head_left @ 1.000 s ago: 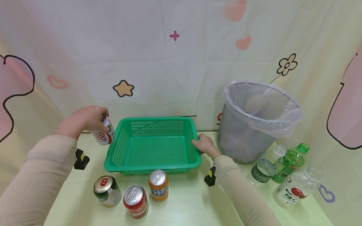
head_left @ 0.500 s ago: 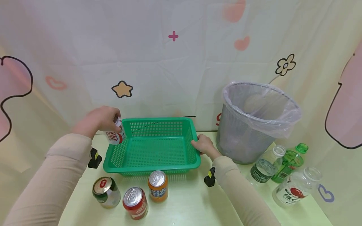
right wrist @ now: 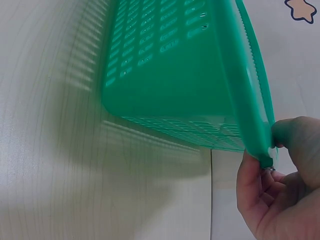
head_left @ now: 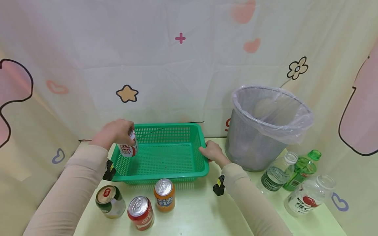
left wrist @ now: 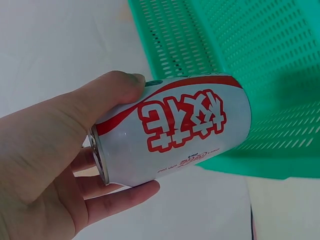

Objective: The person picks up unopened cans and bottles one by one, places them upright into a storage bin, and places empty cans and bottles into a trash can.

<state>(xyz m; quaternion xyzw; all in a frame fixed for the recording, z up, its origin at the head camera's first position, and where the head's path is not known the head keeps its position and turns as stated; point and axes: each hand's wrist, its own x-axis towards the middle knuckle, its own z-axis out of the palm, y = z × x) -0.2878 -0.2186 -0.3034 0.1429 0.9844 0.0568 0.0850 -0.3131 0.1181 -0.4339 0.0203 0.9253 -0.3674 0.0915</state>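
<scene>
My left hand [head_left: 119, 131] grips a white soda can [left wrist: 185, 125] with red lettering near its top end. In the head view the can hangs over the left end of the green plastic basket [head_left: 165, 178]. The left wrist view has the can's bottom end overlapping the basket wall. On the right side, my right hand [right wrist: 285, 185] pinches the basket's rim between thumb and fingers. In front of the basket stand a green-and-white can [head_left: 110, 201], a red can [head_left: 141, 213] and an orange can [head_left: 164, 195], all upright.
A grey mesh bin [head_left: 254, 141] with a clear liner stands at the back right. Beside it are a clear bottle [head_left: 279, 173] with a dark label, a green bottle [head_left: 302, 168] and a wide clear bottle [head_left: 308, 196]. A patterned curtain [head_left: 165, 75] hangs behind.
My left hand has carried the white can rightward, from beside the basket to over its left end. The right hand has kept its grip on the rim.
</scene>
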